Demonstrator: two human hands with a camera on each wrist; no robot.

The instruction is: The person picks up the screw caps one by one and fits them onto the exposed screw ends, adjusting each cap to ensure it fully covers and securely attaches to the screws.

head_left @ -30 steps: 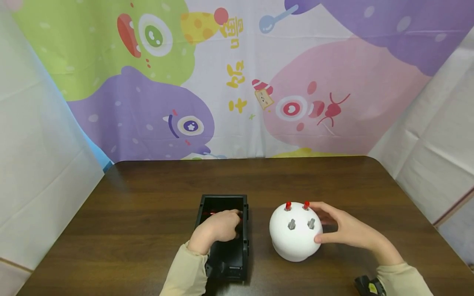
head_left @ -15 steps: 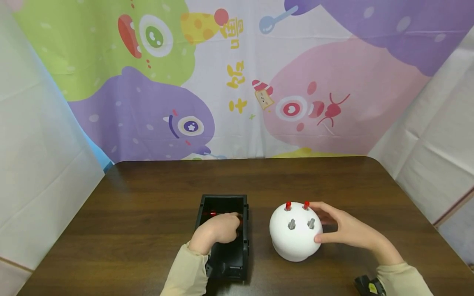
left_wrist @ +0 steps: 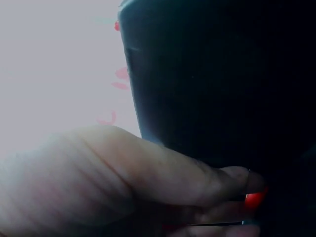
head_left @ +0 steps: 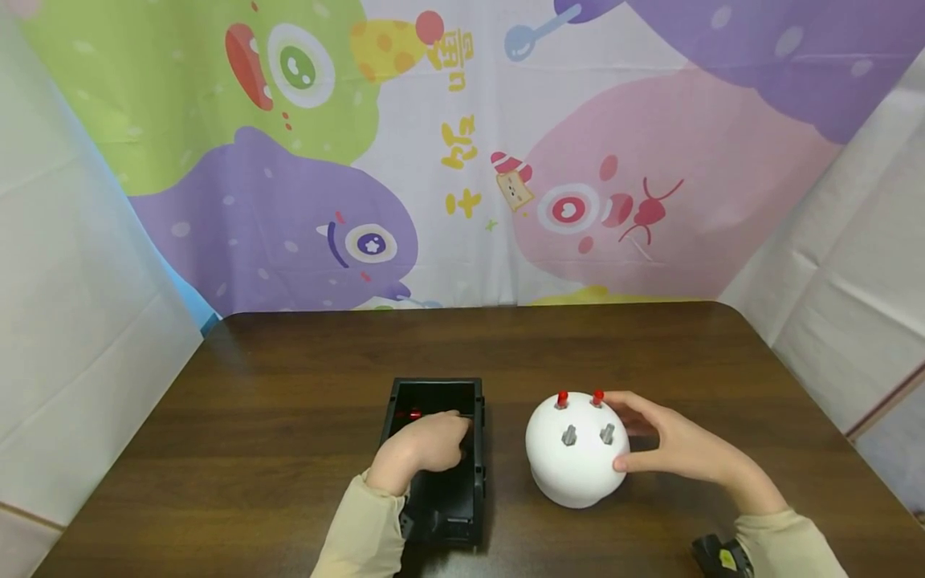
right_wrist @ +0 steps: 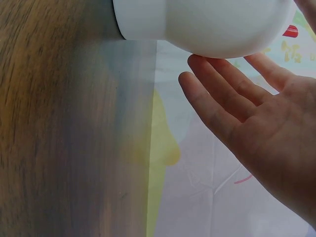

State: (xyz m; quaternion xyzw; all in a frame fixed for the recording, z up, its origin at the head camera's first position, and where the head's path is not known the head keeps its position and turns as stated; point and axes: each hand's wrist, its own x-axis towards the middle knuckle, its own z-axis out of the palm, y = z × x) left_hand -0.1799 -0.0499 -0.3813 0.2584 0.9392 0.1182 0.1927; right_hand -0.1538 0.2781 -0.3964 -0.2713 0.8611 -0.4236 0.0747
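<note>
My left hand (head_left: 422, 445) reaches down into a black box (head_left: 478, 474), fingertips hidden from the head view. In the left wrist view its thumb and fingers close around a small piece with a red end (left_wrist: 254, 200), mostly covered. To the right, a white round-topped body (head_left: 574, 474) stands on the table. Two red-tipped pegs (head_left: 562, 400) stick up at its far side, and two grey pegs (head_left: 569, 436) nearer. My right hand (head_left: 675, 445) holds this body from the right, with thumb on the near side and fingers on the far side.
Another red piece (head_left: 415, 415) lies in the box left of the hand. A brown wooden table (head_left: 289, 385) carries everything. Behind it hangs a cartoon-printed cloth (head_left: 491, 265). A dark strap-like device (head_left: 723, 558) sits at the right wrist.
My left hand shifts only slightly inside the box, and a red piece beside it shows more clearly than a second ago. The right hand keeps its hold on the white body.
</note>
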